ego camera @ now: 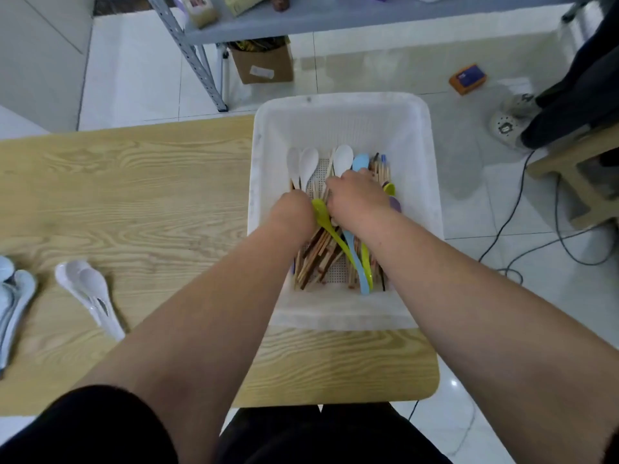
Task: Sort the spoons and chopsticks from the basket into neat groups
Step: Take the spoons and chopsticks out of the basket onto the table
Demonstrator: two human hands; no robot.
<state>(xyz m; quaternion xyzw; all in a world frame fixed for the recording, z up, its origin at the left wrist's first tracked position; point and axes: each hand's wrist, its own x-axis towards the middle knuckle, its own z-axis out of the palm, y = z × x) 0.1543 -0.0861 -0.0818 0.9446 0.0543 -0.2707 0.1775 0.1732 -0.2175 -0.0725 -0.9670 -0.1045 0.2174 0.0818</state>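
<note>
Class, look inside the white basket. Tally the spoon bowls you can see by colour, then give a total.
White spoon bowls: 3
Green spoon bowls: 2
Blue spoon bowl: 1
Purple spoon bowl: 1
Total: 7
More may lie hidden under the left hand and right hand.

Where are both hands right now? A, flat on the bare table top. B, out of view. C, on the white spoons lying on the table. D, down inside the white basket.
D: the left hand and right hand both reach into the white basket among the chopsticks, away from the white spoons on the table.
</note>
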